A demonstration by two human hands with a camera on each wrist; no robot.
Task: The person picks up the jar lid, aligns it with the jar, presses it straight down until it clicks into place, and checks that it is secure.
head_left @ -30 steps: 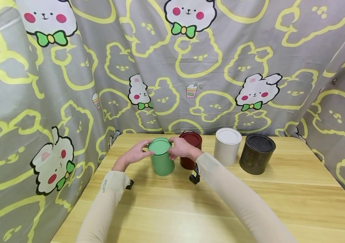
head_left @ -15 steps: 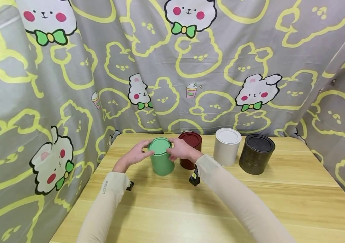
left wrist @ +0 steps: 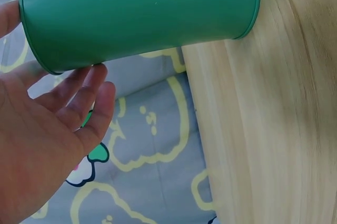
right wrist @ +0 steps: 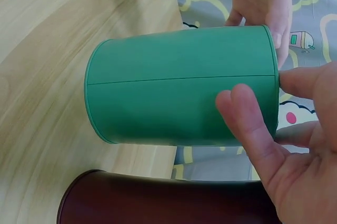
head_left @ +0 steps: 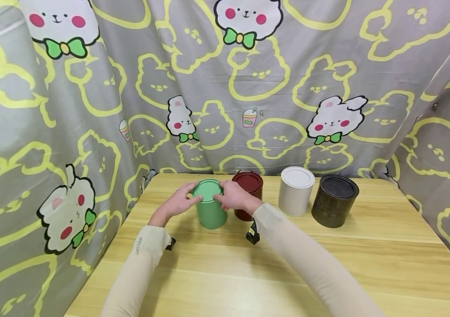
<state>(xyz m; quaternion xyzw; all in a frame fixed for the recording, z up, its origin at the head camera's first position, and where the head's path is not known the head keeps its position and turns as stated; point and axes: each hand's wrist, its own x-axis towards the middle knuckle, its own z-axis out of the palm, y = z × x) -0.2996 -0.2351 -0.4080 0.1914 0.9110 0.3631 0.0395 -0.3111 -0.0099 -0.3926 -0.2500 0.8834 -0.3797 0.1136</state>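
A green paint can point(head_left: 212, 216) with a lid stands upright on the table, at the left among the cans. My left hand point(head_left: 176, 202) holds its top rim from the left side; in the left wrist view this hand's fingertips point(left wrist: 97, 74) touch the can's side and the thumb is at the lid end. On the opposite side my right hand point(head_left: 234, 196) grips the rim, its thumb over the lid's edge. The right wrist view has two fingers point(right wrist: 245, 111) against the side of the can, near its seam.
Just right of the green can stands a dark red can point(head_left: 253, 182), partly behind my right hand. Farther right are a white can point(head_left: 295, 196) and a black can point(head_left: 333, 204). A patterned curtain point(head_left: 248, 88) hangs behind the wooden table point(head_left: 217, 273).
My right hand has shifted slightly left, its thumb farther in over the lid. The left hand has barely moved, and the green can stays in place.
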